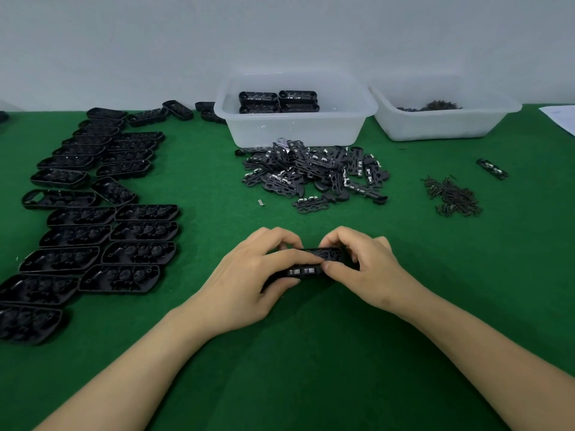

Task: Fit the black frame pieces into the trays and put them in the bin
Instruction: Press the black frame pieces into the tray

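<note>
Green felt tabletop (311, 353): left hand (249, 281) and right hand (361, 269) both pinch an oblong black plastic tray (306, 267) with silver contacts, at six o'clock from the loose frame-piece pile (314, 172).

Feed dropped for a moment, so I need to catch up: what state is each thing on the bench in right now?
Left hand: gripping the tray's left end.
Right hand: gripping its right end.
Tray in hand: frame piece being pressed in.
Frame pile: loose heap.
Empty trays: laid in rows, open side up.
Bin: holds a few finished trays, stacked.
Second bin: small dark parts inside.
Small-parts pile: loose.
</note>
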Demonstrator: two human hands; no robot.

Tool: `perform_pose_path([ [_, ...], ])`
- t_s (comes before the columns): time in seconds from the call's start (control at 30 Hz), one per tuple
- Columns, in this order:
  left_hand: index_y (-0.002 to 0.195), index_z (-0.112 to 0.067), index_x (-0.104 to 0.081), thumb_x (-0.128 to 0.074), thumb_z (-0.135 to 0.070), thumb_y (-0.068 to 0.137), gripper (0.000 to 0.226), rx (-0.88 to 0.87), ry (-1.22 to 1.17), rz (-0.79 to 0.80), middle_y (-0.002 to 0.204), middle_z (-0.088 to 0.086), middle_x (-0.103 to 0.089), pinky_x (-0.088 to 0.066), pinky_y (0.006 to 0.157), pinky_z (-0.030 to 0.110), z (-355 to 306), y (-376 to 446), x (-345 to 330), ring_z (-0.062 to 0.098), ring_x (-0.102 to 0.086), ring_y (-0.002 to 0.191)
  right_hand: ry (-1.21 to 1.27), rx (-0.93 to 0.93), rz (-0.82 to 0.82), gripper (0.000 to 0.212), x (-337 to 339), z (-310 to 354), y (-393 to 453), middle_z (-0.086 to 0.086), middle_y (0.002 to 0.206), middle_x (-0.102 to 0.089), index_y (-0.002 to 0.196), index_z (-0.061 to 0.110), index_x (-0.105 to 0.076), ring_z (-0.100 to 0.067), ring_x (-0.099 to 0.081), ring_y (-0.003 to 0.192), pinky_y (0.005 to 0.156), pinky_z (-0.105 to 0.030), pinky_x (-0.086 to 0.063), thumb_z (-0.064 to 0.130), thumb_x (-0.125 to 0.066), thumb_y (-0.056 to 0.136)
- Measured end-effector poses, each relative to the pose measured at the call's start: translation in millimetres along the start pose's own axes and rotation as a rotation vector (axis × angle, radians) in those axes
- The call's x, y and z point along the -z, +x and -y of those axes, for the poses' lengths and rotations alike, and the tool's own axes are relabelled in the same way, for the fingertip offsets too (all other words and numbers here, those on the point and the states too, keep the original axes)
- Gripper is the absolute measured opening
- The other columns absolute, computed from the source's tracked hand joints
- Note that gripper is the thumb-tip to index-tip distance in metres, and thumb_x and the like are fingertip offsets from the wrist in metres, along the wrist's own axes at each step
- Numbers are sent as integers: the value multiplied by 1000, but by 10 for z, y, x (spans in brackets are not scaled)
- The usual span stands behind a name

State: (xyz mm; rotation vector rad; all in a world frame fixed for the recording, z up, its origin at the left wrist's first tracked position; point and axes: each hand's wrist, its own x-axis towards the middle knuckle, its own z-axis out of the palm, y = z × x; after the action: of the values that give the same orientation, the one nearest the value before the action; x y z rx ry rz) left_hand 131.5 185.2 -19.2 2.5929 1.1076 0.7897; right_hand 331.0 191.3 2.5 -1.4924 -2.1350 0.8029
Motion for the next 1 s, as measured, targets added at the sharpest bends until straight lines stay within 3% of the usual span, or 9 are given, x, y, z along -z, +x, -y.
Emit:
perform_pose_path([
  [0.1, 117, -25, -63, -63, -19, 83, 34, 10, -16, -5, 108, -6, -54, -45, 81, 33, 11, -5, 3, 13, -49, 94, 48, -41, 60, 12, 42, 2, 5, 23, 79, -43, 94, 27, -53, 29, -28, 76, 77, -28, -22, 20, -56, 85],
  [0.23, 113, -24, -65, -65, -18, 83, 31, 14, -9, -13, 108, -4, -55, -46, 79, 35, 10, -8, 4, 14, -50, 94, 86, -95, 80, 16, 60, -9, 24, 22, 73, -41, 93, 32, -54, 6, -33, 75, 79, -28, -23, 18, -55, 85],
  [0.43, 111, -21, -67, -63, -18, 84, 28, 22, 24, -16, 108, 0, -57, -49, 76, 39, -14, -37, -1, 18, -52, 93, 34, -13, 64, 16, 36, -1, -5, 23, 80, -44, 100, 25, -54, 32, -26, 73, 77, -28, -22, 21, -55, 85],
  [0.67, 114, -20, -67, -63, -15, 86, 29, 81, -32, 21, 108, 3, -60, -46, 85, 41, -32, -22, 37, 22, -55, 96, -28, 53, -80, 20, -37, -36, -6, 22, 83, -40, 105, 27, -57, 2, -41, 74, 86, -32, -31, 27, -57, 85],
  [1.0, 115, -20, -66, -59, -16, 89, 28, 103, -59, 33, 112, 2, -62, -44, 88, 41, -31, -37, 74, 22, -57, 99, -43, 110, -162, 21, -75, -89, -30, 15, 93, -45, 104, 26, -57, 0, -45, 78, 84, -32, -38, 31, -57, 83],
])
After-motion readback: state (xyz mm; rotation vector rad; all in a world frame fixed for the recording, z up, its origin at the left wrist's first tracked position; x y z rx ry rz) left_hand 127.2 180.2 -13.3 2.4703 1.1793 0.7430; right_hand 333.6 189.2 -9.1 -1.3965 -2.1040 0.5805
